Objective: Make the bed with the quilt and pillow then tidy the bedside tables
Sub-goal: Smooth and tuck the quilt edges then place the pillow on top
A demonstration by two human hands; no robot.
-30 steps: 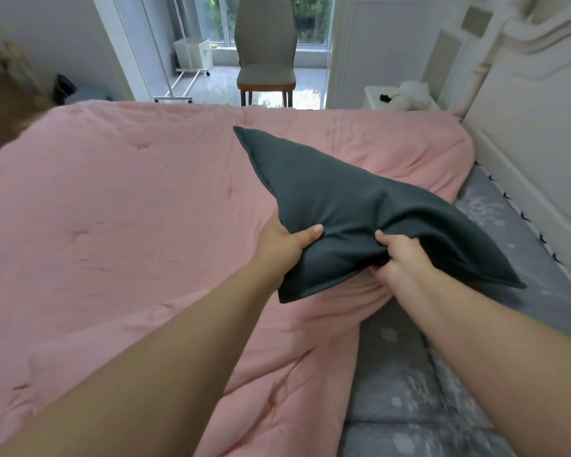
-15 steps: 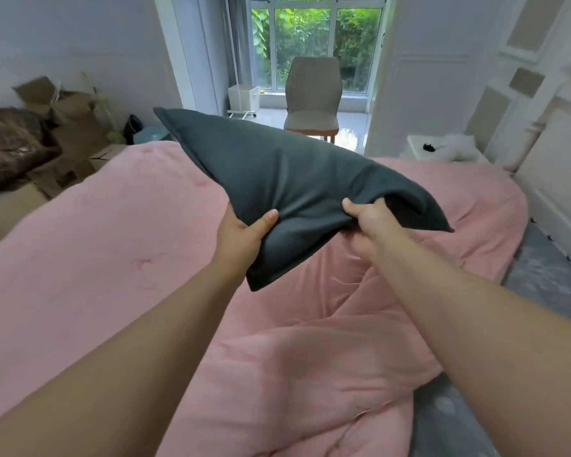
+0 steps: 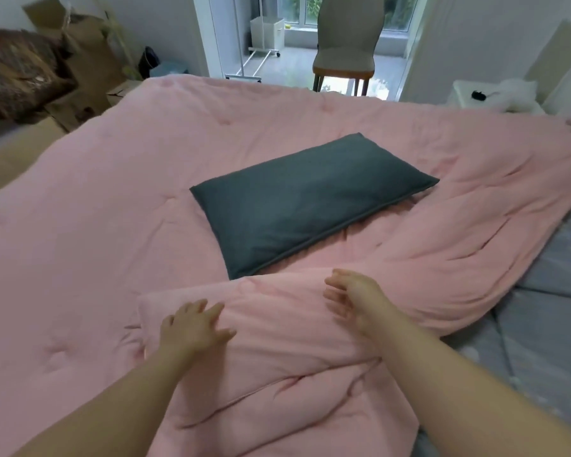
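Where half a second ago both hands gripped the dark grey pillow (image 3: 305, 206) in the air, it now lies flat on the pink quilt (image 3: 112, 232), out toward the middle of the bed and angled across it, well clear of either hand. The left hand (image 3: 193, 328) has let go and rests over a folded-back flap of quilt at the near edge, fingers spread and straight, palm down, touching or just above the fabric. The right hand (image 3: 351, 300) is empty too; it is blurred, but its fingers look loosely apart rather than closed, over the same fold. To the right the quilt is bunched, leaving the grey sheet (image 3: 541, 324) bare. At the far right a white bedside worktop (image 3: 467, 94) carries a small black object and something white and fluffy.
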